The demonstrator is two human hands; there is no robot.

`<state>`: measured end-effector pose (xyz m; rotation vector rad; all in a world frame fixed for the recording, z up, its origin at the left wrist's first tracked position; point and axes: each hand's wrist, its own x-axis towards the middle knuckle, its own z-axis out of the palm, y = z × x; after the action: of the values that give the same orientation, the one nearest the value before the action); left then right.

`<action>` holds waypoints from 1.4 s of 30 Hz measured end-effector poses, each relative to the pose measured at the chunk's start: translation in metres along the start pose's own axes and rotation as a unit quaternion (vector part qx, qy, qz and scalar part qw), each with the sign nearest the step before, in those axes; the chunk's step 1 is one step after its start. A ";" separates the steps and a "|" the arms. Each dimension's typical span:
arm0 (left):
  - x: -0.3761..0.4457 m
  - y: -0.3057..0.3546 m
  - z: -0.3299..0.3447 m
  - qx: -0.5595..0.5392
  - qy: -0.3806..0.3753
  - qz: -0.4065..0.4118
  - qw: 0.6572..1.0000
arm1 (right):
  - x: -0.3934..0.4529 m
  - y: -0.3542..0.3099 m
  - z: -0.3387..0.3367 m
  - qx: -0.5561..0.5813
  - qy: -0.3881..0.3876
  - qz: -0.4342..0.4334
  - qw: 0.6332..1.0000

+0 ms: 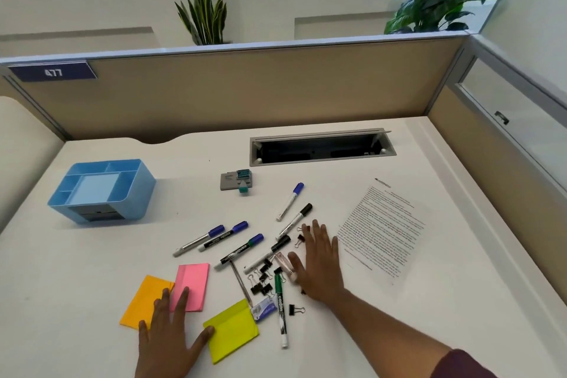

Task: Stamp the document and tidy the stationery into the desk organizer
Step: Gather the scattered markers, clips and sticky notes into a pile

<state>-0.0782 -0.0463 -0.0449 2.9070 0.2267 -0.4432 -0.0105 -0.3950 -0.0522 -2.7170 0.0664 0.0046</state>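
Observation:
A printed document [382, 232] lies on the right of the white desk. The blue desk organizer [102, 190] stands empty at the left. A grey ink pad with a teal stamp [237, 181] sits mid-desk. Several markers [228, 236] and black binder clips [262, 281] are scattered in the middle, a green marker [280, 308] among them. Orange [144, 301], pink [191, 284] and yellow [231, 330] sticky notes lie near the front. My left hand [170, 337] rests flat, fingers spread over the orange and pink notes. My right hand [320, 261] lies flat and open beside the clips, left of the document.
An open cable tray [319, 149] is recessed at the back of the desk. Beige partition walls [245, 95] close the back and right sides, with plants behind. A small blue-and-white card [262, 310] lies by the yellow notes.

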 end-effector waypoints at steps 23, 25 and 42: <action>0.008 0.010 -0.002 -0.012 0.003 0.082 0.997 | 0.059 -0.017 -0.007 0.029 -0.093 -0.024 0.995; 0.006 0.008 -0.004 -0.020 0.021 0.107 0.994 | 0.048 -0.023 0.002 0.003 -0.097 -0.066 0.993; 0.016 0.026 0.003 -0.034 0.022 0.037 0.998 | 0.121 -0.041 0.004 0.098 -0.104 -0.069 0.987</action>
<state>-0.0588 -0.0697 -0.0483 2.8489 0.1381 -0.3524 0.1127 -0.3616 -0.0407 -2.5036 -0.1723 0.2287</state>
